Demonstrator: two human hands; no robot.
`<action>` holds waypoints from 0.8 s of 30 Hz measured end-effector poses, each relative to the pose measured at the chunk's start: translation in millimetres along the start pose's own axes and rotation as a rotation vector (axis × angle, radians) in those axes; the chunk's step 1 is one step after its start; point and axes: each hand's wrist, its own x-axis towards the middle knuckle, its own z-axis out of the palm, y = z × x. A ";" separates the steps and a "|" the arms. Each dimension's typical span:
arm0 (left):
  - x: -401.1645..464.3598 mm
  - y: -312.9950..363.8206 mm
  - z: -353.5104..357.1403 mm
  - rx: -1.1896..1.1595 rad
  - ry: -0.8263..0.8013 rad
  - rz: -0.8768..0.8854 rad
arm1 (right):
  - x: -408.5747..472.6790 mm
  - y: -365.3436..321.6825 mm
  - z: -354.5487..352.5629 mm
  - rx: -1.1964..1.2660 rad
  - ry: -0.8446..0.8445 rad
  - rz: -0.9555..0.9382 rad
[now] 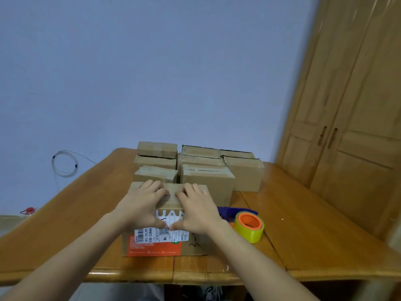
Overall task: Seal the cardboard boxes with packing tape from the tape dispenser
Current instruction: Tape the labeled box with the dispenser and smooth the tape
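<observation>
Right now we have both hands flat on the top of the nearest cardboard box [167, 240], left hand [141, 205] and right hand [197, 208] pressing with spread fingers and thumbs nearly touching, gripping nothing. We judge we are smoothing a strip along its seam, though the tape itself is hard to make out. At three o'clock from that box, just beside it, lies the tape dispenser [247, 224], unheld. At twelve o'clock the other boxes [201, 168] crowd together; we count seven, eight in all, several apparently still unsealed, so most work remains.
</observation>
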 end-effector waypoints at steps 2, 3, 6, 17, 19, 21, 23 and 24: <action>1.1 0.3 1.5 -0.010 0.010 0.017 | -0.8 0.2 1.8 -0.016 0.019 -0.007; 2.2 -0.1 1.2 -0.024 0.002 0.025 | -1.3 0.2 2.8 -0.023 0.027 -0.010; 6.0 -3.1 -8.3 -0.181 -0.127 0.006 | -2.8 -1.3 4.3 -0.014 0.051 -0.008; 29.9 13.0 -2.4 -0.102 -0.321 -0.207 | -3.8 0.3 0.9 0.104 0.100 -0.013; 30.2 8.9 1.6 -0.143 -0.348 -0.220 | -6.0 5.8 -0.2 0.215 0.107 -0.011; 31.5 6.4 3.6 -0.159 -0.359 -0.217 | -6.8 9.5 0.5 0.323 0.101 0.018; 31.0 6.4 3.0 -0.166 -0.368 -0.216 | -6.7 13.9 3.0 0.459 0.096 0.063; 31.1 6.8 2.1 -0.181 -0.364 -0.221 | -6.2 17.7 2.9 0.570 0.099 0.092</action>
